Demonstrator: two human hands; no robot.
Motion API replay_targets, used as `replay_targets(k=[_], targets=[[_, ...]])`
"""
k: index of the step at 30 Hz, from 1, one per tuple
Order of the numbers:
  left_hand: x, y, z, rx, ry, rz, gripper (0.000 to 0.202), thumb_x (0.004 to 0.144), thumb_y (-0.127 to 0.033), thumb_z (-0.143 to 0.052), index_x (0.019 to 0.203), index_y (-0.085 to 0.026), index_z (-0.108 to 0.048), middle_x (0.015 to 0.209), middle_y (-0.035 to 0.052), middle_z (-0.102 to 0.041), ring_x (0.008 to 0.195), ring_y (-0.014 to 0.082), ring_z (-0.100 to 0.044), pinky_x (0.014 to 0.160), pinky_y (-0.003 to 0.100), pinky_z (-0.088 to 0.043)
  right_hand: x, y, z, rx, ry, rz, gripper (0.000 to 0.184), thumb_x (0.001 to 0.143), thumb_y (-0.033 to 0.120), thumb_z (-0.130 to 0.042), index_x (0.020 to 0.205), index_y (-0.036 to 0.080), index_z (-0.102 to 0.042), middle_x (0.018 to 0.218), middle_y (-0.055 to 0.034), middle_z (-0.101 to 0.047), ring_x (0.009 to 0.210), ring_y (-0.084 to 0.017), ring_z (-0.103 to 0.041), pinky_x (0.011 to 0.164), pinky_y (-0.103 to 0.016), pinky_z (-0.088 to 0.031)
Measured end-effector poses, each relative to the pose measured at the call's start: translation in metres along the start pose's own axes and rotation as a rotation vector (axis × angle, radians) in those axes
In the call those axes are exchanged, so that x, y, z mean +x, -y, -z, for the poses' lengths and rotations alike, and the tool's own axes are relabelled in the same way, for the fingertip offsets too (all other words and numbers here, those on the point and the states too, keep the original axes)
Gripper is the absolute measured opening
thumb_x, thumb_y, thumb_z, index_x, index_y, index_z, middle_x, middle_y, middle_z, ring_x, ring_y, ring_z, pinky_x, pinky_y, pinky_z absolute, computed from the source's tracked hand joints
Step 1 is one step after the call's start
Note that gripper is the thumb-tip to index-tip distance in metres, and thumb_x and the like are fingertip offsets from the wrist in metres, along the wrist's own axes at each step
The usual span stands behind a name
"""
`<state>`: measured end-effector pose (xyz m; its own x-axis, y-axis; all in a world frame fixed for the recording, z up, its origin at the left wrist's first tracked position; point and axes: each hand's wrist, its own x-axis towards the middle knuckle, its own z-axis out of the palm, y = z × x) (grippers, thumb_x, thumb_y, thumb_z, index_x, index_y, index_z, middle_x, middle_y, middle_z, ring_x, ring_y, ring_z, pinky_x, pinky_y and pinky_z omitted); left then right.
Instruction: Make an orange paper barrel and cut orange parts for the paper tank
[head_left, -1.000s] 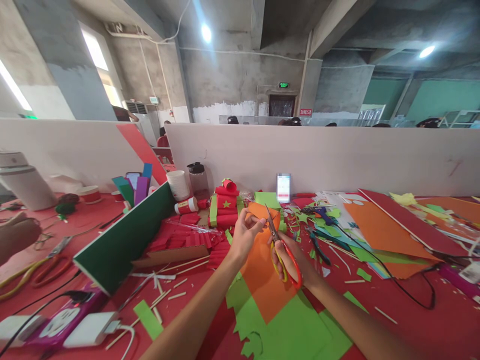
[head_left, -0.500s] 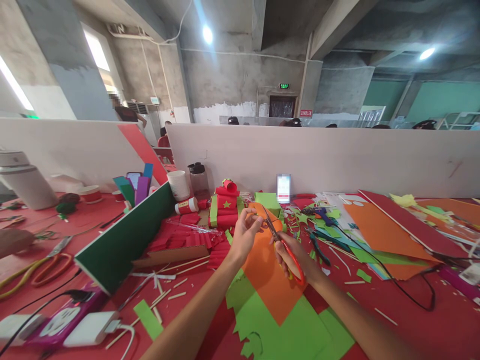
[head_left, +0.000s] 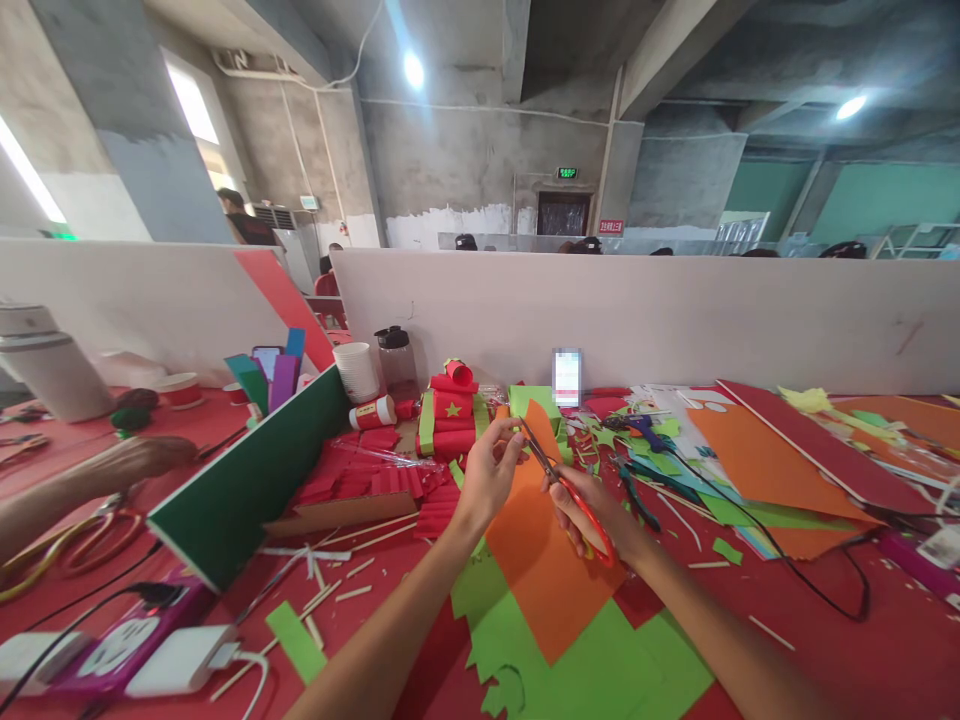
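Observation:
My right hand (head_left: 581, 510) grips red-handled scissors (head_left: 589, 512), whose blades point up and left toward my left fingertips. An orange paper sheet (head_left: 551, 570) is pinched in my left hand (head_left: 491, 465), and the scissor blades lie at its upper part. Whether the blades are cutting at this instant is too small to make out. Beneath the orange sheet lie green paper sheets (head_left: 600, 670) with jagged edges. Just beyond my left hand stands a red and green paper model (head_left: 452, 408) with a star on its front.
At left, a dark green board (head_left: 247, 480) stands on edge beside red paper pieces (head_left: 352, 482). Another person's hand (head_left: 142, 457) reaches in near large scissors (head_left: 82, 545). A power strip (head_left: 127, 645) sits front left. Right are pliers (head_left: 637, 495), a glue gun (head_left: 651, 430) and orange sheets (head_left: 772, 470).
The orange sheet has turned and shifted in my left hand, its lower corner now lower. Both my hands stay close to where they were. Another person's arm has come in at left.

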<state>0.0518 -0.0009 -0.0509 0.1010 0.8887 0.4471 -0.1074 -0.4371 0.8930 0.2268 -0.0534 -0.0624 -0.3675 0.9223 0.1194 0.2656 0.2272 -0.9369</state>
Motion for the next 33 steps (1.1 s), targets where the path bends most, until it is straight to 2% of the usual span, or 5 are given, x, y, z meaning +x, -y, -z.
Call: replay_targets(k=[9,19,25,30,33], targets=[[-0.0015,-0.0044,-0.0014,-0.078,-0.004,0.053,0.036,0.082,-0.041,-0.067,0.113,-0.023,-0.059,0.085,0.0006,-0.06,0.071,0.0147,-0.065,0.072,0.029,-0.053,-0.001,0.0029,-0.002,-0.014,-0.028,0.012,0.042,0.09,0.064,-0.046,0.094,0.022,-0.05,0.062,0.0071,-0.048,0.034,-0.007,-0.048,0.032,-0.017,-0.04],[-0.0009,-0.0061,-0.0001,-0.088,0.005,0.065,0.034,0.08,-0.041,-0.068,0.108,-0.022,-0.059,0.084,0.0006,-0.061,0.077,0.0178,-0.067,0.075,0.031,-0.053,-0.0005,0.0036,-0.0005,-0.011,-0.024,0.009,0.047,0.089,0.065,-0.047,0.107,0.022,-0.052,0.064,0.0062,-0.05,0.033,-0.007,-0.046,0.031,-0.017,-0.038],[-0.0005,-0.0063,-0.0003,-0.087,0.009,0.074,0.034,0.079,-0.042,-0.069,0.105,-0.022,-0.059,0.082,0.0001,-0.062,0.077,0.0178,-0.067,0.076,0.031,-0.053,-0.0007,0.0027,-0.0006,-0.006,-0.033,0.005,0.045,0.089,0.064,-0.048,0.106,0.023,-0.052,0.063,0.0069,-0.048,0.033,-0.007,-0.045,0.031,-0.017,-0.038],[-0.0003,-0.0064,-0.0003,-0.085,0.009,0.067,0.03,0.08,-0.04,-0.068,0.102,-0.022,-0.057,0.081,-0.0006,-0.06,0.077,0.0169,-0.067,0.074,0.03,-0.053,-0.0006,0.0017,-0.0014,-0.006,-0.037,0.018,0.042,0.089,0.063,-0.049,0.098,0.022,-0.052,0.062,0.0067,-0.048,0.034,-0.007,-0.046,0.032,-0.017,-0.04],[-0.0008,-0.0061,-0.0005,-0.093,0.001,0.061,0.027,0.081,-0.039,-0.068,0.096,-0.022,-0.055,0.081,-0.0006,-0.06,0.08,0.0172,-0.067,0.075,0.03,-0.053,0.0001,0.0013,-0.0012,0.004,-0.039,0.024,0.042,0.089,0.062,-0.05,0.101,0.023,-0.053,0.061,0.0069,-0.048,0.034,-0.007,-0.046,0.032,-0.018,-0.04]])
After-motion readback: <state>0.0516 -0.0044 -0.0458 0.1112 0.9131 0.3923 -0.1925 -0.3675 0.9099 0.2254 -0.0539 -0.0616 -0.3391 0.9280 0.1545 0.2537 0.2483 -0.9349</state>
